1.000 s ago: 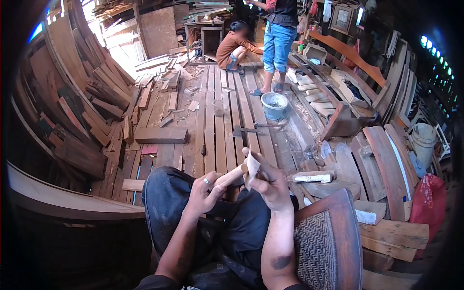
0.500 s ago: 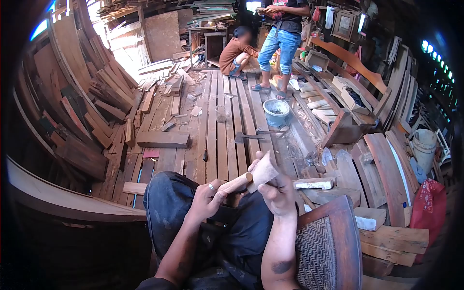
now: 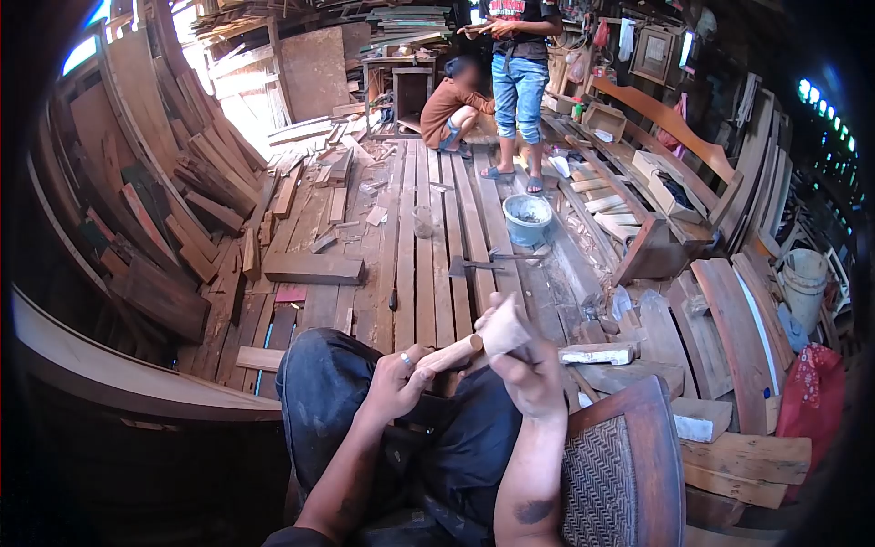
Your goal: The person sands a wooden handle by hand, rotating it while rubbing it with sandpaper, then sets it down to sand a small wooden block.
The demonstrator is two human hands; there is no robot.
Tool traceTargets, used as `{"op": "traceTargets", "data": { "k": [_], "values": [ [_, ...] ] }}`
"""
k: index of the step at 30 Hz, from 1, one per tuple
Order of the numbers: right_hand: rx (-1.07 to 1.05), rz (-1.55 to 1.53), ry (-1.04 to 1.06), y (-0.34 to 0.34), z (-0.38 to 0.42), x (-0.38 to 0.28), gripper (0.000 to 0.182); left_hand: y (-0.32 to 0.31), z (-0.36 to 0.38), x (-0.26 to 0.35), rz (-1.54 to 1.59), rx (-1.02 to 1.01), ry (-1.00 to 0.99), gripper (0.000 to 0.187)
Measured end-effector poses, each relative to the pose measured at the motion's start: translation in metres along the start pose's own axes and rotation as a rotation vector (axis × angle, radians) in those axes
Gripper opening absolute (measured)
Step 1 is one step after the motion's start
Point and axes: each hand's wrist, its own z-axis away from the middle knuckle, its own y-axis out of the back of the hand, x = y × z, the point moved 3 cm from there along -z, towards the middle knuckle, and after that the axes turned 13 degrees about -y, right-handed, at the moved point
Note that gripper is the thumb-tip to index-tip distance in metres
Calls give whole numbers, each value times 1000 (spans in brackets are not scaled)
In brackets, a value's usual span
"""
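My left hand (image 3: 394, 385), with a ring on one finger, is closed around a pale wooden rod (image 3: 452, 354) above my lap. The rod's round, darker end points up and to the right. In my right hand (image 3: 532, 376) is a curled, pale sheet of sandpaper (image 3: 503, 330), pinched between thumb and fingers. The sandpaper sits right at the rod's end and overlaps it slightly in this view. Motion blurs my right fingers. Dark trousers (image 3: 319, 387) cover my bent legs beneath both hands.
A woven-panel wooden chair part (image 3: 597, 474) stands by my right forearm. Ahead on the slatted floor lie an axe-like tool (image 3: 465, 266), a wooden block (image 3: 314, 268) and a bucket (image 3: 527, 219). One person crouches (image 3: 453, 109) and another stands (image 3: 519, 91) at the back. Boards line both sides.
My right hand has shifted slightly, and the sandpaper has folded in closer around its fingers. The standing person has moved their feet and hands. The whole view has tilted a little.
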Motion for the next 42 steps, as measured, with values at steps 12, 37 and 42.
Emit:
{"op": "traceTargets", "data": {
  "k": [12,37,42],
  "values": [
    [-28,-54,-93,4,-2,5,65,0,-2,0,39,4,11,40],
    [-107,85,-88,1,-2,-2,71,0,2,-4,87,19,38,49],
    [-102,145,-199,-2,-1,17,66,2,-2,-1,96,32,26,52]
  ]
}}
